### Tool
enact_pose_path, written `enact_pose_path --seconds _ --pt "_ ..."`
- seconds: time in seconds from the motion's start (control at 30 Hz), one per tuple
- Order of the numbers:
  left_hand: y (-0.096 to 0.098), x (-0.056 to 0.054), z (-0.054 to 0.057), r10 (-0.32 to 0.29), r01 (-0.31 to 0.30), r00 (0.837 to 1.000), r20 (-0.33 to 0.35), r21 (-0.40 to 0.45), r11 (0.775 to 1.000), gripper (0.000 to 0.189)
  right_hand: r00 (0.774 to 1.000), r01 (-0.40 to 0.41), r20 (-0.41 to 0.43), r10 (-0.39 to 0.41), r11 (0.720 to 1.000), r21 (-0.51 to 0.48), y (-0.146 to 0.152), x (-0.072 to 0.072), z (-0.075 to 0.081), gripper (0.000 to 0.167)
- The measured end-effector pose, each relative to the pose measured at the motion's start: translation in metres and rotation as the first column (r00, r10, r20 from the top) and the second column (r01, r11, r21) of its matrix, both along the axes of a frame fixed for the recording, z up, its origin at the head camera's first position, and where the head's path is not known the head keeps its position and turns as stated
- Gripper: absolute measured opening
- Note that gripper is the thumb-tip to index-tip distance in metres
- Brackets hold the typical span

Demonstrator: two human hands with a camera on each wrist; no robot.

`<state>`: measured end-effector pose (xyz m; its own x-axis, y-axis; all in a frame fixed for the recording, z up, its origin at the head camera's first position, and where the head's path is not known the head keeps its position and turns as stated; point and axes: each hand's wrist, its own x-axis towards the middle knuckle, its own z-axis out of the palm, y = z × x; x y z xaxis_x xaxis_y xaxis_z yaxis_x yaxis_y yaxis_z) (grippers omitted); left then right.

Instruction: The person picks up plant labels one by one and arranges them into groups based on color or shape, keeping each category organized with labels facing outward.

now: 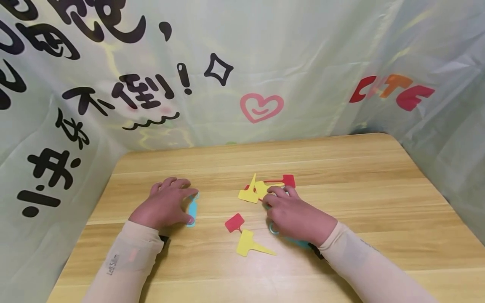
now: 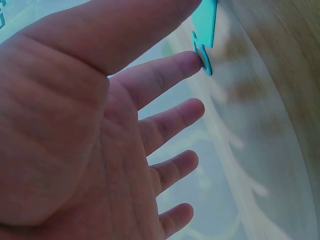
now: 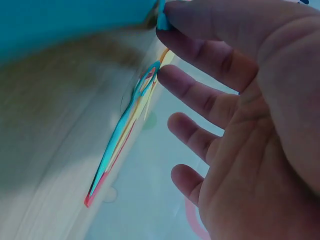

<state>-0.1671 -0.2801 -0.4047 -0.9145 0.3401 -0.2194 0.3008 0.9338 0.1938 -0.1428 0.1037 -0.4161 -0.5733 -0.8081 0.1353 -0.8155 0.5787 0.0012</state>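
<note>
My left hand [image 1: 166, 203] arches over a blue hooked plant label [image 1: 193, 208] on the left of the table. Its thumb is at the label's lower end and its index fingertip at the hook; the other fingers are extended in the left wrist view. My right hand [image 1: 289, 213] is palm down beside the pile of labels. In the right wrist view its thumb and index finger pinch a thin blue piece [image 3: 162, 20], a blue label mostly hidden by the hand. Another blue label [image 1: 298, 243] shows under the right wrist, with a blue ring [image 1: 273, 228] near the thumb.
Yellow T-shaped plant labels [image 1: 248, 195] and red labels [image 1: 289, 181] overlap just beyond the right hand. Nearer me lie a red label [image 1: 234, 222] and a yellow T-shaped label [image 1: 246, 243]. A printed curtain [image 1: 310, 50] surrounds the wooden table [image 1: 379, 189].
</note>
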Motion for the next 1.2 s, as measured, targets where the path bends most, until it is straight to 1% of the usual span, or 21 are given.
enact_pose_path --seconds 0.07,0.17,0.27,0.33,0.43,0.53,0.6,0.63,0.73,0.8,0.87,0.97,1.03,1.07,1.1,1.2 --pt "0.002 -0.001 0.000 -0.002 0.002 1.000 0.004 0.005 1.000 0.085 0.999 0.008 0.032 -0.007 1.000 -0.011 0.002 0.000 0.000 0.021" --pt "0.004 -0.001 0.000 -0.001 0.001 1.000 0.011 0.011 1.000 0.084 0.995 0.042 0.097 -0.038 0.999 -0.035 0.005 -0.001 0.000 0.025" --pt "0.005 -0.001 0.001 0.003 -0.004 1.000 0.009 0.022 1.000 0.084 0.978 0.084 0.194 -0.071 0.995 -0.056 0.008 -0.005 0.003 0.032" --pt "0.006 -0.001 0.001 0.009 -0.009 1.000 0.003 0.033 0.999 0.083 0.958 0.106 0.276 -0.083 0.992 -0.069 0.010 -0.009 0.006 0.035" --pt "0.008 -0.001 0.002 0.013 -0.013 1.000 -0.008 0.044 0.999 0.082 0.913 0.136 0.399 -0.083 0.985 -0.106 0.015 -0.014 0.011 0.038" --pt "0.010 -0.001 0.002 0.012 -0.011 1.000 -0.017 0.041 0.999 0.081 0.858 0.187 0.506 -0.086 0.971 -0.151 0.018 -0.019 0.016 0.039" --pt "0.010 -0.002 0.001 0.010 -0.009 1.000 -0.021 0.034 0.999 0.081 0.829 0.221 0.553 -0.087 0.959 -0.179 0.018 -0.022 0.020 0.038" --pt "0.011 -0.002 0.001 0.010 -0.009 1.000 -0.022 0.029 1.000 0.081 0.808 0.247 0.582 -0.095 0.950 -0.188 0.017 -0.024 0.022 0.037" --pt "0.011 -0.003 0.000 0.011 -0.010 1.000 -0.021 0.016 1.000 0.081 0.761 0.333 0.636 -0.130 0.919 -0.210 0.009 -0.031 0.028 0.036" --pt "0.011 -0.004 0.000 0.012 -0.011 1.000 -0.017 0.013 1.000 0.081 0.716 0.400 0.683 -0.145 0.887 -0.231 -0.001 -0.036 0.032 0.035" --pt "0.011 -0.004 0.001 0.014 -0.014 1.000 -0.014 0.013 1.000 0.082 0.658 0.476 0.736 -0.159 0.845 -0.243 -0.014 -0.041 0.035 0.035" --pt "0.009 -0.003 0.003 0.026 -0.026 1.000 -0.007 0.017 1.000 0.083 0.545 0.592 0.822 -0.164 0.770 -0.239 -0.038 -0.049 0.038 0.034" --pt "0.007 -0.002 0.004 0.037 -0.037 0.999 -0.002 0.018 0.999 0.084 0.503 0.642 0.846 -0.177 0.732 -0.228 -0.057 -0.053 0.038 0.037" --pt "0.006 -0.001 0.004 0.040 -0.040 0.999 0.002 0.020 0.999 0.084 0.492 0.662 0.848 -0.197 0.718 -0.218 -0.066 -0.054 0.038 0.038" --pt "0.005 0.000 0.004 0.044 -0.044 0.999 0.004 0.022 0.999 0.084 0.485 0.674 0.847 -0.219 0.711 -0.202 -0.076 -0.056 0.037 0.039" --pt "0.004 0.002 0.004 0.047 -0.047 0.999 0.006 0.029 0.998 0.085 0.496 0.689 0.817 -0.293 0.706 -0.165 -0.103 -0.059 0.036 0.042"
